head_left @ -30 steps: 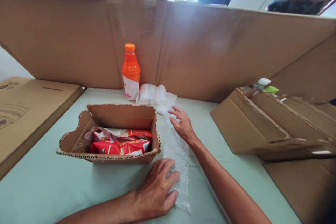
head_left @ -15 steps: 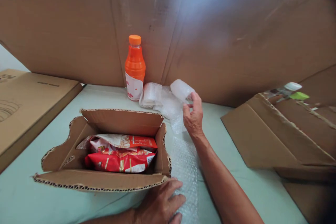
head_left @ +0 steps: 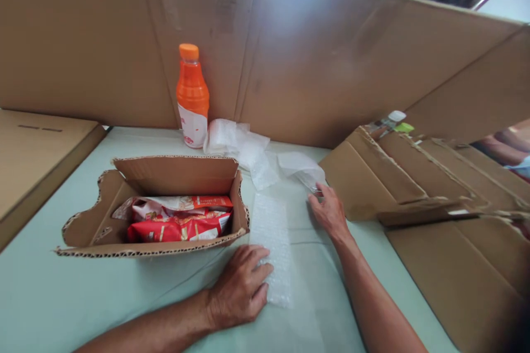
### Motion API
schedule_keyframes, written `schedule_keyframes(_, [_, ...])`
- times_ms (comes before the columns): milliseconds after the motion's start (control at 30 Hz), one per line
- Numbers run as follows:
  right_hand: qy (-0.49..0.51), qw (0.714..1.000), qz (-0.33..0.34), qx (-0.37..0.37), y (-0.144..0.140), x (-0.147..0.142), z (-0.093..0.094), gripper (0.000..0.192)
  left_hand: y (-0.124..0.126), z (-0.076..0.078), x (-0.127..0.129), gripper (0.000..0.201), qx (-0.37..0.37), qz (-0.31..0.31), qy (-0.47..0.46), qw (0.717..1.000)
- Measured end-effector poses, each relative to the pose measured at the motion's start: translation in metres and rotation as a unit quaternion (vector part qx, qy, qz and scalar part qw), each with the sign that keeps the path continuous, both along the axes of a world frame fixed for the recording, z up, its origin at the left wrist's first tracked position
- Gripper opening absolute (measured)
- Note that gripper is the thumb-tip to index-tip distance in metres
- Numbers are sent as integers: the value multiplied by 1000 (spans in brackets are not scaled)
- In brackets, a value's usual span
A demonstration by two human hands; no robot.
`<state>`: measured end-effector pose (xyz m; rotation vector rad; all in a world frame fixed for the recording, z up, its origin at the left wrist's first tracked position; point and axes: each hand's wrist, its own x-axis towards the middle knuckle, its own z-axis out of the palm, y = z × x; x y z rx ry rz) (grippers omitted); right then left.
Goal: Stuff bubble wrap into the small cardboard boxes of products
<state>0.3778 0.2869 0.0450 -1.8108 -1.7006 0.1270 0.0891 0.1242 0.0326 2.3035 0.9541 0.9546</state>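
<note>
My left hand [head_left: 242, 287] rests on the table with its fingers slightly apart, the fingertips on the left edge of a flat strip of bubble wrap [head_left: 275, 231]. Farther to the right, my right hand [head_left: 331, 212] pinches the near end of a curled piece of bubble wrap [head_left: 300, 168]. More bubble wrap, folded and overlapping [head_left: 232, 140], lies behind the strip. Left of the strip stands an open cardboard box [head_left: 176, 176] with red food packets [head_left: 178, 226] inside.
An orange bottle [head_left: 192, 99] stands at the back against a tall cardboard panel [head_left: 331, 55]. A flat carton [head_left: 45, 149] lies at left. Open boxes [head_left: 372, 171] holding capped containers [head_left: 395, 118] stand at right. Part of another person's arm [head_left: 509, 143] shows at the far right.
My right hand has moved right and nearer, carrying the curled bubble wrap piece away from the strip. My left hand still rests on the strip. The camera view has turned right.
</note>
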Motion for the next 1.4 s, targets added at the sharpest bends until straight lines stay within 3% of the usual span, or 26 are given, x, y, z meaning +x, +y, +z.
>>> schedule_keyframes(233, [17,998,29,-46,-61,-19,3,47,-1,4,-2,31,-1,-13,-1,1000])
schedule_keyframes(433, [-17,973,226,-51,-123,-53,20,29,0,-4,-4,50,-65,-13,-82,994])
schedule_keyframes(600, [-45,940,314,-122,-182,-62,39,52,7,-10,-8,56,-198,73,-171,962])
schedule_keyframes(733, [-86,928,334,-139,-212,-73,29,64,10,-12,-7,60,-247,65,-180,950])
schedule_keyframes(867, [-111,949,294,-42,-215,-86,6,35,15,-10,-3,62,-250,64,-170,951])
schedule_keyframes(967, [-78,956,284,10,-208,-88,6,30,13,2,-9,67,-257,70,-164,950])
schedule_keyframes(1067, [-4,960,277,-25,-203,-85,20,26,-3,23,-27,69,-286,37,-156,945])
schedule_keyframes(1167, [72,954,267,-118,-199,-84,31,25,-25,38,-42,68,-299,5,-142,944])
schedule_keyframes(1267, [99,949,253,-159,-196,-87,29,26,-34,37,-42,66,-268,63,-72,959])
schedule_keyframes(1400, [17,981,190,-16,-203,-87,19,29,-24,22,-28,57,-237,125,22,963])
